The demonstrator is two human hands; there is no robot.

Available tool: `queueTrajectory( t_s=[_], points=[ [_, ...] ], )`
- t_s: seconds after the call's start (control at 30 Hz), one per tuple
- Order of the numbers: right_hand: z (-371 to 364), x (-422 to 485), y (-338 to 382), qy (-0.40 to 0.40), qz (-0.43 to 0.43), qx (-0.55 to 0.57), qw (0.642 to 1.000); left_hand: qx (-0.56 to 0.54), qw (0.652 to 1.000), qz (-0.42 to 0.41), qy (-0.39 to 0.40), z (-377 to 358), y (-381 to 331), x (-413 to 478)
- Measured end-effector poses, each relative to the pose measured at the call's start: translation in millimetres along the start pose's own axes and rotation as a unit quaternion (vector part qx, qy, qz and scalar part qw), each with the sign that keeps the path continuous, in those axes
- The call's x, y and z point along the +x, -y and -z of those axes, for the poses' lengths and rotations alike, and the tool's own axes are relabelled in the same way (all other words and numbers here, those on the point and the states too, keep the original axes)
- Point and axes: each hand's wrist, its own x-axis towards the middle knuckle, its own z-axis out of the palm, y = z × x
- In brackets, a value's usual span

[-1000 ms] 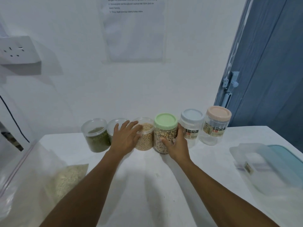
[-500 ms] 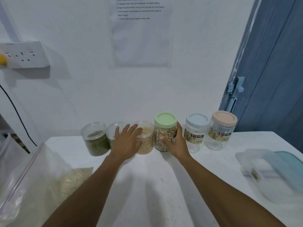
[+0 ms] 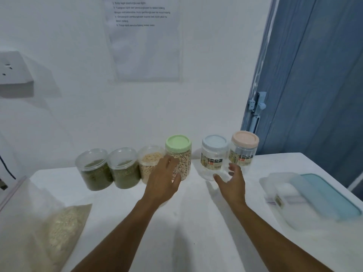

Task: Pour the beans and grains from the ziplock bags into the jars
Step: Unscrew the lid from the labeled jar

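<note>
Right hand [image 3: 231, 183] quit green-lidded jar [image 3: 178, 154], spread open just short of empty blue-lidded jar [image 3: 214, 156], likely next to fill. Left hand [image 3: 164, 179] shifted to the green-lidded jar, fingers loose, possibly touching.

White wall [image 3: 59, 114] (notice [image 3: 145, 46] taped), blue door [image 3: 314, 75]

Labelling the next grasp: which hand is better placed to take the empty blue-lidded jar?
Right. The right hand is open just in front of the blue-lidded jar, fingers spread toward it. The left hand is at the green-lidded jar, farther away.
</note>
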Motion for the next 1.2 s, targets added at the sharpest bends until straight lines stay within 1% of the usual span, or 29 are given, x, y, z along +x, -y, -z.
queueTrajectory(
  t_s=[0.07, 0.17, 0.3, 0.37, 0.47, 0.57, 0.7, 0.77, 0.8, 0.93, 1.03, 1.1, 1.2],
  points=[
    [0, 15, 7, 0.025, 0.017, 0.006, 1.000, -0.020, 1.000, 0.007, 0.002, -3, -8, 7],
    [-6, 33, 12, 0.056, 0.038, 0.020, 0.998, -0.003, 1.000, 0.007, -0.003, -7, -16, 13],
    [-12, 44, 16, 0.047, 0.062, 0.028, 0.997, -0.003, 1.000, 0.011, 0.001, -4, -27, 19],
    [-9, 38, 15, 0.056, 0.068, 0.022, 0.996, -0.019, 1.000, 0.007, 0.004, -2, -32, 24],
    [2, 18, 8, 0.114, 0.084, 0.044, 0.989, -0.071, 0.997, -0.009, 0.015, -4, -45, 34],
    [18, 2, 3, 0.187, 0.075, 0.079, 0.976, -0.148, 0.985, 0.006, 0.086, -4, -58, 45],
    [42, -2, -6, 0.276, 0.060, 0.069, 0.957, -0.228, 0.954, 0.019, 0.193, 3, -60, 53],
    [49, -6, -6, 0.300, 0.062, 0.064, 0.950, -0.233, 0.946, 0.020, 0.226, 7, -65, 54],
    [51, -8, -5, 0.302, 0.064, 0.062, 0.949, -0.223, 0.948, 0.019, 0.228, 9, -69, 54],
    [55, -21, 2, 0.286, 0.064, 0.052, 0.955, -0.196, 0.960, 0.024, 0.199, 18, -75, 47],
    [48, -34, 6, 0.245, 0.066, 0.046, 0.966, -0.139, 0.978, 0.025, 0.155, 19, -82, 40],
    [43, -44, 8, 0.228, 0.075, 0.048, 0.970, -0.115, 0.983, 0.048, 0.132, 16, -90, 32],
    [41, -51, 10, 0.230, 0.083, 0.038, 0.969, -0.066, 0.983, 0.085, 0.148, 18, -91, 30]
  ],
)
